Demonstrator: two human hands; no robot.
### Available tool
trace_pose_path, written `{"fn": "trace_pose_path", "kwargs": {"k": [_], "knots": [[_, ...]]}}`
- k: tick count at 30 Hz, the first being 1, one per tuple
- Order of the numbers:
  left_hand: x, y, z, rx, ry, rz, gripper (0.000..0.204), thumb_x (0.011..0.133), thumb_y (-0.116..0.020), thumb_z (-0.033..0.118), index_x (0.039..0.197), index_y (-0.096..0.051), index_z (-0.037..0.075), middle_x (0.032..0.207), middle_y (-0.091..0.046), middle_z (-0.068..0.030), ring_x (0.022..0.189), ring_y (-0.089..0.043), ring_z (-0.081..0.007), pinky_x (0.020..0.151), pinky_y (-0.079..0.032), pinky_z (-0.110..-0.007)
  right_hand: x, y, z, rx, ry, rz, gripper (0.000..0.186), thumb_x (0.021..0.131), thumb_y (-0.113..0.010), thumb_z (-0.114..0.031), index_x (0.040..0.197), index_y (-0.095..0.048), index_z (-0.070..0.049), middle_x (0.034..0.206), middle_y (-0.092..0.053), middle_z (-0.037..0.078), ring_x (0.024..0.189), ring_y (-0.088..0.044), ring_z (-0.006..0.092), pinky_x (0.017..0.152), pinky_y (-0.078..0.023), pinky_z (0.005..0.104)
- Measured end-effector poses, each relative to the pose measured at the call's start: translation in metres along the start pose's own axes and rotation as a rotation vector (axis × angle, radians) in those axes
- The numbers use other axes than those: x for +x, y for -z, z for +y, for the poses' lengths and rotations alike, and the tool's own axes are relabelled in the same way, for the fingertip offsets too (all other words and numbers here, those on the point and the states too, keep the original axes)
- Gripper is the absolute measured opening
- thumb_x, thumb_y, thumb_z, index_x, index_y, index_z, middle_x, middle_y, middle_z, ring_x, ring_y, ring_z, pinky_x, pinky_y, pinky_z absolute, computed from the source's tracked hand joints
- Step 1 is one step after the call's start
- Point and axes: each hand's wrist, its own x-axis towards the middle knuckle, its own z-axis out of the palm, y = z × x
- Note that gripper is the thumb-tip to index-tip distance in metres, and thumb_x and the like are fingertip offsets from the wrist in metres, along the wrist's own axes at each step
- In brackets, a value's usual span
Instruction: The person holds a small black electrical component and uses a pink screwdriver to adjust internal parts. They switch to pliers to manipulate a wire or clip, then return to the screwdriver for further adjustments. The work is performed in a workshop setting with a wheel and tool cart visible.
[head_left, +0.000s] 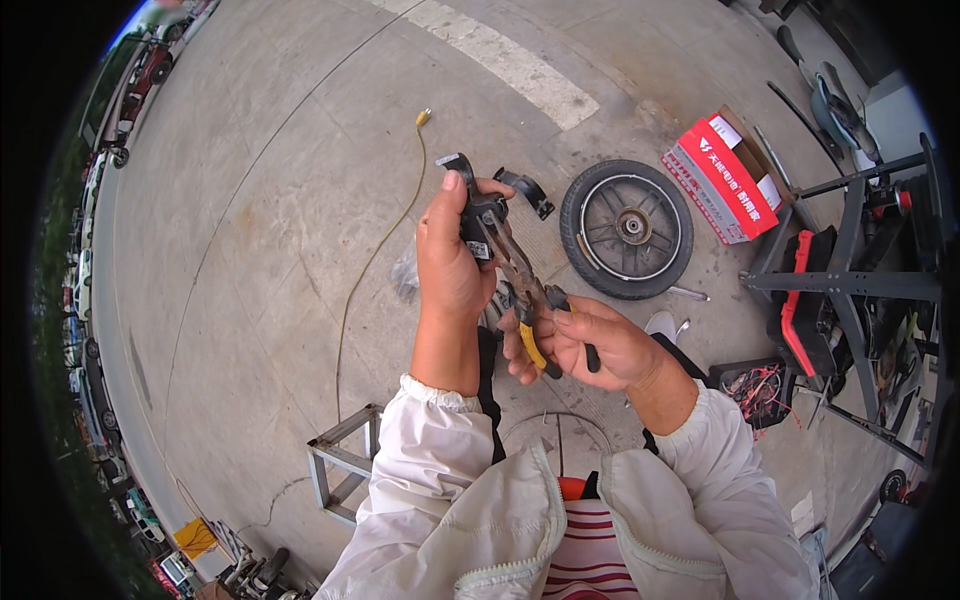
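Observation:
My left hand (pixel 452 262) is raised and closed around a small black handlebar part (pixel 476 215) with a bracket at its top. My right hand (pixel 590 345) grips the yellow and black handles of a pair of pliers (pixel 523 280). The pliers' jaws reach up to the black part where my left fingers hold it. Both hands are close together, held above the concrete ground. White sleeves cover both forearms.
A small black wheel (pixel 627 230) lies flat on the concrete, right of the hands. A red and white carton (pixel 725 178) sits beyond it. A dark metal frame (pixel 850 280) stands at right. A yellow cord (pixel 385 240) runs across the ground; a grey metal stool (pixel 345 465) is lower left.

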Motion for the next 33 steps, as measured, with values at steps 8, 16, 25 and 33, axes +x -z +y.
{"fn": "trace_pose_path", "kwargs": {"k": [8, 16, 25, 33], "knots": [[0.0, 0.001, -0.003, 0.007, -0.012, -0.031, 0.054, 0.097, -0.046, 0.049, 0.087, -0.064, 0.0, 0.052, -0.053, -0.0036, 0.04, -0.045, -0.0105, 0.038, -0.03, -0.023, 0.003, -0.01, 0.009, 0.018, 0.033, 0.12, 0.034, 0.102, -0.05, -0.031, 0.115, -0.056, 0.001, 0.093, -0.06, 0.007, 0.079, -0.056, 0.0132, 0.067, -0.046, 0.0277], [0.0, -0.002, -0.003, 0.015, 0.008, -0.012, 0.054, 0.096, -0.047, 0.05, 0.084, -0.064, 0.0, 0.051, -0.052, -0.0034, 0.04, -0.046, -0.0111, 0.039, -0.033, -0.024, 0.005, -0.012, 0.012, 0.015, 0.019, 0.185, 0.031, 0.1, -0.055, -0.028, 0.11, -0.057, 0.001, 0.088, -0.059, 0.006, 0.07, -0.054, 0.0113, 0.058, -0.043, 0.0239], [0.001, -0.003, -0.003, 0.014, 0.017, 0.028, 0.053, 0.096, -0.047, 0.05, 0.088, -0.065, 0.001, 0.053, -0.053, -0.0029, 0.04, -0.043, -0.009, 0.039, -0.03, -0.024, 0.003, -0.009, 0.006, -0.132, -0.029, 0.091, 0.038, 0.102, -0.05, -0.024, 0.132, -0.05, -0.001, 0.104, -0.063, 0.009, 0.089, -0.06, 0.0148, 0.076, -0.05, 0.0299], [0.004, 0.0, 0.0, -0.049, 0.034, 0.035, 0.05, 0.099, -0.045, 0.046, 0.096, -0.064, 0.0, 0.056, -0.055, -0.0038, 0.038, -0.039, -0.0054, 0.036, -0.023, -0.021, 0.001, -0.014, 0.0, -0.176, -0.063, 0.06, 0.047, 0.104, -0.045, -0.024, 0.145, -0.038, -0.003, 0.119, -0.061, 0.015, 0.103, -0.062, 0.0211, 0.089, -0.052, 0.0355]]}}
